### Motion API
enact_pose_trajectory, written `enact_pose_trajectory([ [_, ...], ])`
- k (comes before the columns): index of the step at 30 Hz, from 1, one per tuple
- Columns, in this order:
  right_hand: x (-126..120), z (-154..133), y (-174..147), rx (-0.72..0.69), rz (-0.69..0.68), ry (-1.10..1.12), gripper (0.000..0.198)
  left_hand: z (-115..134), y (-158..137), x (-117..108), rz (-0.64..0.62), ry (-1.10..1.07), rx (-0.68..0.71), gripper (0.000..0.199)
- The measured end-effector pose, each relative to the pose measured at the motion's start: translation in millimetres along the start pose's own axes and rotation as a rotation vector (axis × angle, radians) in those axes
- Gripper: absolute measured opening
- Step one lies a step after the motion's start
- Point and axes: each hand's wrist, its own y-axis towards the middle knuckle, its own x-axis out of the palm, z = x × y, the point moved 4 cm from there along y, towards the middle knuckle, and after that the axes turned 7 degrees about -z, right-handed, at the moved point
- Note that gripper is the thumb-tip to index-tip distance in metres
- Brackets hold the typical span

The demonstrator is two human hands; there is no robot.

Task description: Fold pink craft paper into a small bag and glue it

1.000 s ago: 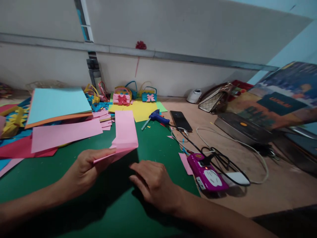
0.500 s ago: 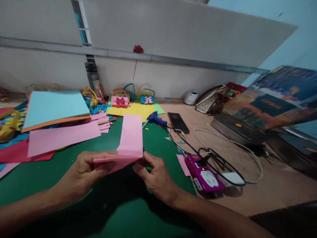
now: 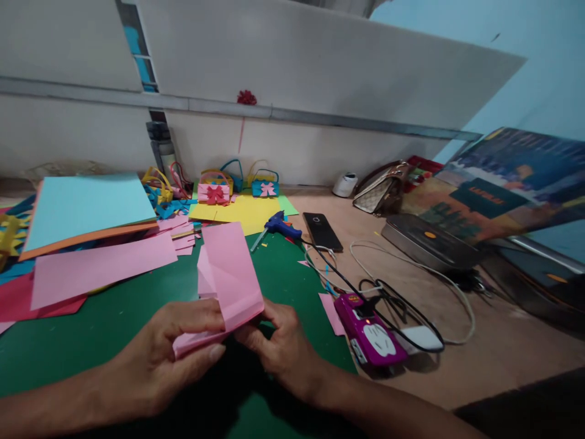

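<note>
- While both hands hold it just above the green mat (image 3: 114, 329), the pink paper strip (image 3: 228, 274) sits near the middle of the worktop (image 3: 457, 353), close to my near edge.
- Left hand (image 3: 159, 360): closed on the strip's near end, thumb below and fingers over the top, pinching the folded layers.
- Right hand (image 3: 278, 341): closed on the same near end from the right, fingertips tucked under the fold.
- Step in hand, as I judge it: a fold is being formed at the near end of the strip, where the paper doubles under itself.
- Next move, as I judge it: the crease wants pressing flat with the edges kept aligned, so both grips must stay firm and level while a thumb runs along the fold.
- Long axis: the strip runs from near to far, its free end pointing away from me and tilted slightly left, rising off the mat.
- Left of it lie a larger pink sheet (image 3: 100, 268) and a light-blue sheet (image 3: 86, 204).
- Right of it are a blue glue gun (image 3: 278, 224), a black phone (image 3: 322, 230) and a purple power strip (image 3: 370, 329) with cables.
</note>
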Motion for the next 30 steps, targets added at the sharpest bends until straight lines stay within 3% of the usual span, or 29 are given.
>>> enact_pose_trajectory([
  [14, 1, 3, 0, 0.040, -0.027, 0.044, 0.022, 8, 8, 5, -0.159, 0.007, 0.014, 0.045],
  [18, 2, 3, -1, 0.025, -0.032, 0.068, 0.023, 9, 10, 2, -0.110, 0.040, 0.092, 0.047],
  [26, 0, 4, -1, 0.024, -0.049, 0.069, 0.024, -27, -21, 5, -0.120, 0.168, -0.077, 0.051],
  [30, 1, 4, -2, 0.029, -0.054, 0.079, 0.025, -36, -30, 7, -0.141, 0.175, -0.062, 0.056],
])
